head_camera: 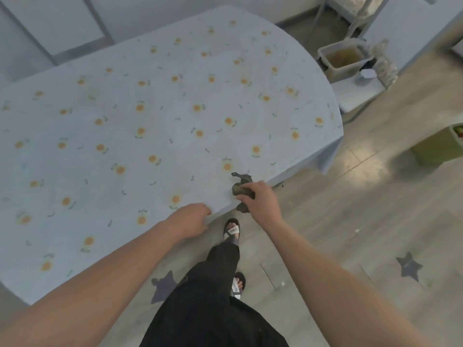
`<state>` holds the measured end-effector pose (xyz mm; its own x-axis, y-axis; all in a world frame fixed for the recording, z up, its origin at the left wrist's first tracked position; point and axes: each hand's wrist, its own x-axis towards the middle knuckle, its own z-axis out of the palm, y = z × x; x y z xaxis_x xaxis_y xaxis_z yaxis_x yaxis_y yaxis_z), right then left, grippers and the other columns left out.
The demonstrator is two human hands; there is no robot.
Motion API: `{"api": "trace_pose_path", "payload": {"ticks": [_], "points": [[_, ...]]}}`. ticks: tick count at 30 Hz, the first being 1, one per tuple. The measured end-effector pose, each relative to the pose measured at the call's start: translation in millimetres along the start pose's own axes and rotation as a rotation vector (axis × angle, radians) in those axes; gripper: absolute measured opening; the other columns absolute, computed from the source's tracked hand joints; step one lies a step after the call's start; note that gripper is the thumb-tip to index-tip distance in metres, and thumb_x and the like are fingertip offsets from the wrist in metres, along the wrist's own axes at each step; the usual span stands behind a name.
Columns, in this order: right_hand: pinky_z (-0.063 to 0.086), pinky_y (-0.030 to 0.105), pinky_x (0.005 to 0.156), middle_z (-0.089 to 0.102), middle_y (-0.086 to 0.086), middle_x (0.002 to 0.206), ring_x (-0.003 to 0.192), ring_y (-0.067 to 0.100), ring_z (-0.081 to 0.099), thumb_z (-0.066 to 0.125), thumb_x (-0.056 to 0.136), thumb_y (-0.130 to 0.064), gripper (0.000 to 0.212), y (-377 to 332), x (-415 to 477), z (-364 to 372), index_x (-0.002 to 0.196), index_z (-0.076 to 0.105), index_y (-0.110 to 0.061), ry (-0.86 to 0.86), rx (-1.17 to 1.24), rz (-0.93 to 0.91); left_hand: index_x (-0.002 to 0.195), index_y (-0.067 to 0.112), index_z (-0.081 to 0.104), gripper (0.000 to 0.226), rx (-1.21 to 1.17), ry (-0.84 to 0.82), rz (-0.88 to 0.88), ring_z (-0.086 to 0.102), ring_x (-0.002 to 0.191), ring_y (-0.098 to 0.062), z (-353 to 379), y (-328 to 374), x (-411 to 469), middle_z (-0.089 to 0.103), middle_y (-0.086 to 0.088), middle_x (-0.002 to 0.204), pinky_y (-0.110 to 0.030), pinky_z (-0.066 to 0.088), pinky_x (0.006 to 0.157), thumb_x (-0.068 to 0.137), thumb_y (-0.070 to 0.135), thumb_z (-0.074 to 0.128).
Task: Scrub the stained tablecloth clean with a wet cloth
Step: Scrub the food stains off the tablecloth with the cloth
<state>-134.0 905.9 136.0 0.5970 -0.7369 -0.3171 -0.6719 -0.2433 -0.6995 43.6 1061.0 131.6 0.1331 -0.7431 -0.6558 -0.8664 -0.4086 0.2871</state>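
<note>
Right now the right hand, lower centre of frame, grips a bunched dark cloth at the tablecloth edge. Left hand, just left of it, rests on the near edge, fingers loosely bent, holding nothing. Flower-print tablecloth fills the upper left and centre of frame; stains too blurred to pick out. To scrub well: probably pin the fabric taut with the left hand, flatten the cloth, press down, short strokes away from the edge. A tub with brownish contents sits upper right.
</note>
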Motion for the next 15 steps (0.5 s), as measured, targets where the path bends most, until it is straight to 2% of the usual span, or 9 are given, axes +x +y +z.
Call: {"api": "trace_pose_path", "payload": {"ticks": [2, 4, 7, 9, 12, 15], "points": [[0.042, 0.026, 0.079, 0.053, -0.005, 0.109, 0.090, 0.012, 0.053, 0.068, 0.092, -0.034, 0.026, -3, 24, 11, 0.117, 0.069, -0.025, -0.096, -0.094, -0.070, 0.142, 0.015, 0.057, 0.044, 0.018, -0.010, 0.010, 0.054, 0.130, -0.025, -10, 7, 28, 0.056, -0.005, 0.144, -0.037, 0.044, 0.107, 0.099, 0.025, 0.058], [0.042, 0.029, 0.074, 0.052, -0.004, 0.111, 0.092, 0.017, 0.058, 0.066, 0.092, -0.034, 0.022, 1, 47, 20, 0.112, 0.068, -0.025, -0.196, -0.257, -0.138, 0.135, 0.014, 0.061, 0.038, 0.033, -0.032, 0.022, 0.059, 0.121, -0.025, -25, 15, 54, 0.061, -0.006, 0.135, -0.036, 0.048, 0.100, 0.098, 0.023, 0.056], [0.043, 0.033, 0.065, 0.052, 0.000, 0.110, 0.089, 0.027, 0.060, 0.067, 0.090, -0.037, 0.021, 15, 73, 18, 0.107, 0.064, -0.023, -0.266, -0.436, -0.216, 0.115, 0.013, 0.069, 0.026, 0.070, -0.078, 0.022, 0.064, 0.101, -0.026, -45, 24, 90, 0.067, -0.007, 0.111, -0.037, 0.053, 0.086, 0.097, 0.023, 0.054], [0.038, 0.032, 0.063, 0.053, 0.002, 0.110, 0.088, 0.028, 0.059, 0.067, 0.090, -0.035, 0.019, 24, 88, 3, 0.104, 0.063, -0.022, -0.296, -0.477, -0.266, 0.105, 0.016, 0.069, 0.019, 0.077, -0.096, 0.028, 0.064, 0.096, -0.026, -56, 29, 106, 0.065, -0.005, 0.102, -0.036, 0.052, 0.082, 0.098, 0.025, 0.054], [0.042, 0.033, 0.062, 0.050, -0.002, 0.109, 0.087, 0.026, 0.058, 0.067, 0.091, -0.032, 0.015, 48, 123, -39, 0.103, 0.060, -0.025, -0.257, -0.461, -0.158, 0.094, 0.016, 0.063, 0.012, 0.039, -0.128, 0.049, 0.062, 0.091, -0.023, -74, 36, 136, 0.062, -0.002, 0.095, -0.033, 0.049, 0.078, 0.099, 0.025, 0.056], [0.050, 0.038, 0.068, 0.049, -0.001, 0.105, 0.084, 0.024, 0.056, 0.068, 0.091, -0.031, 0.015, 76, 156, -90, 0.099, 0.058, -0.023, -0.154, -0.432, 0.001, 0.108, 0.012, 0.071, 0.022, 0.018, -0.141, 0.078, 0.065, 0.093, -0.024, -96, 42, 158, 0.069, -0.006, 0.104, -0.034, 0.052, 0.084, 0.100, 0.025, 0.056]]}}
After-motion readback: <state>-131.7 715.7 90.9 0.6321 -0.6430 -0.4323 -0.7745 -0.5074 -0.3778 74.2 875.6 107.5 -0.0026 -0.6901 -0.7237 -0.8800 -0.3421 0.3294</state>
